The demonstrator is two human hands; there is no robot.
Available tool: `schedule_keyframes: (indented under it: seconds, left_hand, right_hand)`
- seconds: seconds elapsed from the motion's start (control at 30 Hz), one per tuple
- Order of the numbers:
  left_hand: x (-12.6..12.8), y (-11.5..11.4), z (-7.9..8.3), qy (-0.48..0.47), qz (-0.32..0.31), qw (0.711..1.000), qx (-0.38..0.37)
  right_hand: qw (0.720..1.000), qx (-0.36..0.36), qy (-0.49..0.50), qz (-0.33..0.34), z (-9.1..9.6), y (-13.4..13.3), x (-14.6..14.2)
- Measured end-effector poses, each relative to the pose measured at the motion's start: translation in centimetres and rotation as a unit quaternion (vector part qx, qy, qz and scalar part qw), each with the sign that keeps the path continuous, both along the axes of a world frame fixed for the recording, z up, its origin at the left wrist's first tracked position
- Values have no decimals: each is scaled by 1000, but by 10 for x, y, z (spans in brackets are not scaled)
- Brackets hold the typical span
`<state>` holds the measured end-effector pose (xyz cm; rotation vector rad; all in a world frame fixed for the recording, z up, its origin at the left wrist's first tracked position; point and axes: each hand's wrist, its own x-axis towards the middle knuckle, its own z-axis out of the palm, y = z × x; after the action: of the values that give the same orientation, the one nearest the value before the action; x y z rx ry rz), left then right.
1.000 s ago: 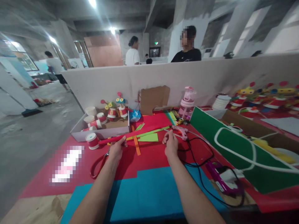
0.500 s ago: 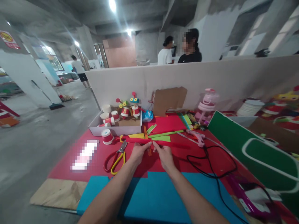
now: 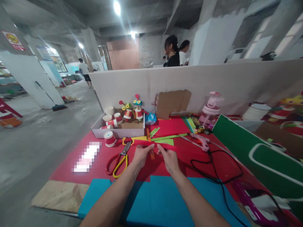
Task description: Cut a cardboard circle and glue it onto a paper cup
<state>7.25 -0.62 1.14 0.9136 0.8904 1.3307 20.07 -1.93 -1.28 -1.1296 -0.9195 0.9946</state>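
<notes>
A long red paper strip [image 3: 169, 146] runs crosswise in front of me, raised a little over the red tabletop. My left hand [image 3: 142, 155] pinches it near its middle between thumb and fingers. Close beside, my right hand [image 3: 168, 157] is closed on the same strip, fingertips almost meeting the left ones. An orange paper strip [image 3: 152, 155] lies beneath, partly covered by my left hand. Scissors [image 3: 121, 159] with one red and one yellow handle lie left of my left hand. Green strips [image 3: 169, 137] and a yellow paper piece [image 3: 139, 138] lie just beyond.
At the back left, a white box [image 3: 118, 133] holds paper cups and cup figures; one cup [image 3: 109, 139] stands before it. To the right lie a pink glue gun [image 3: 201, 142] with its black cord and a green board [image 3: 258, 154]. Blue sheets [image 3: 161, 201] cover the near edge.
Both hands keep their pinch on the red strip, which now shows less of its right-hand length. The view has shifted slightly, and people beyond the partition have moved.
</notes>
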Motion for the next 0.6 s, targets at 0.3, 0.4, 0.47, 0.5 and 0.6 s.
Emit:
schedule_keyframes:
  seconds: [0.3,0.4,0.47,0.5,0.6]
  left_hand:
    - [-10,7,4,18,-7,999,27]
    - [-11,8,4,22,-4,999,24]
    - [-14,9,5,9,4,1000,19]
    - [-15,11,6,2,11,1000,17]
    - [-22,14,8,-6,29,999,18]
  right_hand:
    - [999,-26,43,-7,-8,6,4]
    - [997,-30,75,-12,-7,7,5]
    - [994,-34,104,-17,-6,9,7]
    - [992,-37,118,-18,-5,9,7]
    - [987,-46,154,-24,-1,10,10]
